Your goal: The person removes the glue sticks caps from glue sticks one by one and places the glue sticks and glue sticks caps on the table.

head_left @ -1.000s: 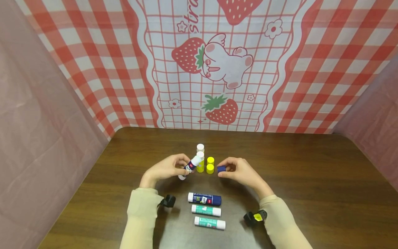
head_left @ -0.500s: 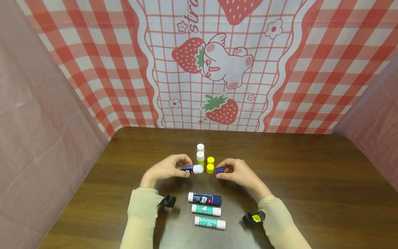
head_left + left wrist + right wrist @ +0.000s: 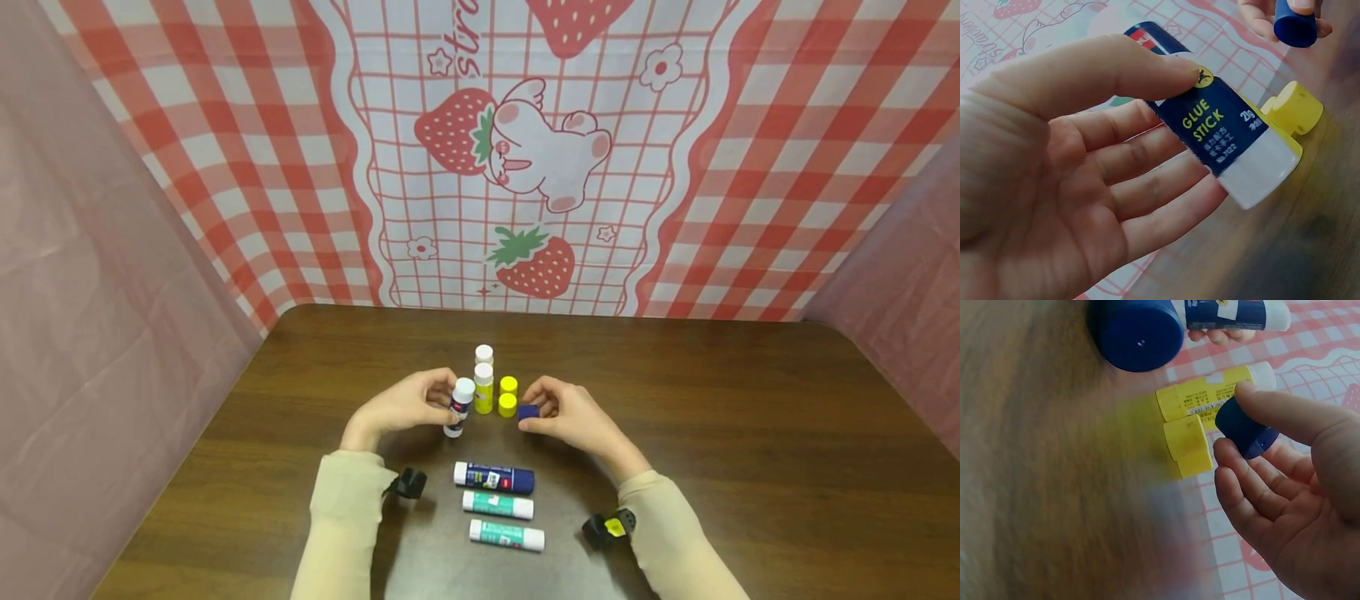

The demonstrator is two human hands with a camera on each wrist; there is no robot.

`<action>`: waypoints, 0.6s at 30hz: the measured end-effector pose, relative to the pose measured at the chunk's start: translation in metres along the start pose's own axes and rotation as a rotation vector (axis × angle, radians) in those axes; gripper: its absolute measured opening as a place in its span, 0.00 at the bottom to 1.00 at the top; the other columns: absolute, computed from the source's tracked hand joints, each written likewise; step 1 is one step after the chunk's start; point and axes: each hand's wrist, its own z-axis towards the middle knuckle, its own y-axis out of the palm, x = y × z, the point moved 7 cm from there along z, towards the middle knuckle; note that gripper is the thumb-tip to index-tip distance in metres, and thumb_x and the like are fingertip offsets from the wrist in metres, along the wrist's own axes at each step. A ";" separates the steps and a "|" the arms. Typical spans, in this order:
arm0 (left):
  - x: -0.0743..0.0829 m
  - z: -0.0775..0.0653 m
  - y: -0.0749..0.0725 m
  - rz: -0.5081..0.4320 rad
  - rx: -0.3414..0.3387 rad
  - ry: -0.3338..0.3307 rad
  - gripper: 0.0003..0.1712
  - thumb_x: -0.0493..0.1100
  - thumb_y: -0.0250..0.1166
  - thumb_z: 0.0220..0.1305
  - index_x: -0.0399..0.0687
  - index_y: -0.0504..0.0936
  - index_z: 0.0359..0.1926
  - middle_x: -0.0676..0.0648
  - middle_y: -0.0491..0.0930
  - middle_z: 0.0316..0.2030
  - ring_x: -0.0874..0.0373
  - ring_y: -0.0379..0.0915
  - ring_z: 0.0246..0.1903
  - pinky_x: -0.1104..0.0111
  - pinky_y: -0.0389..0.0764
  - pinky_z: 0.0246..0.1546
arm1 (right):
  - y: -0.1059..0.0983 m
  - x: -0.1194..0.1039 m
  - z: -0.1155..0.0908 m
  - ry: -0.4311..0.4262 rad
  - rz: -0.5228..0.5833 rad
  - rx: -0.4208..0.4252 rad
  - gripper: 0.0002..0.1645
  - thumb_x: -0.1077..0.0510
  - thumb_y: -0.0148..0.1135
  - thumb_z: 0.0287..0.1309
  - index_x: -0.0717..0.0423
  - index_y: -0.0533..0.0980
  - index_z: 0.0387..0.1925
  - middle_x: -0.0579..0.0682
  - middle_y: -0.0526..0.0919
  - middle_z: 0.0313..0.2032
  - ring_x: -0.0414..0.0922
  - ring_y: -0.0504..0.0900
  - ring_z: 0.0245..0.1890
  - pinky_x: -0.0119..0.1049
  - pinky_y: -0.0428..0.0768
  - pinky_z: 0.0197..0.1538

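Glue stick (image 3: 460, 407), nearly upright, uncapped end up, is pinched by your left hand (image 3: 416, 402), left of two standing yellow sticks (image 3: 483, 396). Your right hand (image 3: 573, 415) pinches one blue cap (image 3: 528, 412) beside two yellow caps (image 3: 507, 406); three lying sticks (image 3: 498, 505) run left-right, nearer you.

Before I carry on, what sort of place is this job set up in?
Probably a staged tabletop workspace: a wood-grain table with glue sticks on it, a strawberry-print cloth behind it, and pink drapes at both sides.
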 end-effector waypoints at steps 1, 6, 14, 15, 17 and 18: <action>0.000 0.000 0.001 -0.012 -0.001 0.001 0.18 0.35 0.65 0.50 0.37 0.69 0.42 0.42 0.79 0.38 0.53 0.77 0.41 0.65 0.77 0.42 | 0.001 0.000 0.000 0.005 0.001 0.005 0.18 0.55 0.71 0.43 0.54 0.74 0.36 0.46 0.78 0.28 0.40 0.75 0.27 0.31 0.74 0.29; 0.000 0.004 0.002 -0.026 0.008 0.016 0.18 0.35 0.66 0.50 0.38 0.69 0.41 0.42 0.78 0.39 0.51 0.77 0.42 0.64 0.76 0.45 | 0.004 -0.001 0.001 0.017 -0.009 0.013 0.17 0.57 0.71 0.42 0.54 0.73 0.34 0.46 0.77 0.25 0.40 0.73 0.25 0.31 0.73 0.26; -0.002 0.009 0.006 -0.001 0.019 0.026 0.18 0.37 0.69 0.49 0.43 0.71 0.40 0.44 0.78 0.39 0.54 0.77 0.41 0.64 0.76 0.45 | 0.008 -0.008 0.001 -0.081 -0.104 0.046 0.16 0.60 0.71 0.42 0.54 0.77 0.36 0.45 0.76 0.28 0.38 0.71 0.25 0.29 0.72 0.29; -0.002 0.010 0.007 -0.003 0.017 0.030 0.18 0.36 0.69 0.49 0.43 0.72 0.40 0.44 0.78 0.38 0.54 0.77 0.40 0.64 0.76 0.45 | 0.009 -0.009 0.001 -0.096 -0.112 0.044 0.16 0.60 0.71 0.42 0.54 0.78 0.37 0.45 0.76 0.29 0.38 0.71 0.25 0.29 0.72 0.29; -0.003 0.011 0.008 0.000 0.016 0.036 0.19 0.36 0.70 0.48 0.43 0.72 0.40 0.44 0.78 0.38 0.54 0.77 0.39 0.65 0.77 0.44 | 0.011 -0.010 0.000 -0.123 -0.123 0.038 0.16 0.61 0.70 0.42 0.54 0.78 0.37 0.45 0.76 0.30 0.38 0.70 0.25 0.28 0.72 0.29; -0.003 0.011 0.008 0.009 0.018 0.037 0.19 0.36 0.70 0.48 0.44 0.72 0.40 0.45 0.78 0.37 0.54 0.77 0.38 0.66 0.77 0.43 | 0.012 -0.011 0.000 -0.138 -0.127 0.035 0.16 0.61 0.70 0.42 0.54 0.78 0.38 0.45 0.76 0.30 0.37 0.70 0.26 0.28 0.72 0.29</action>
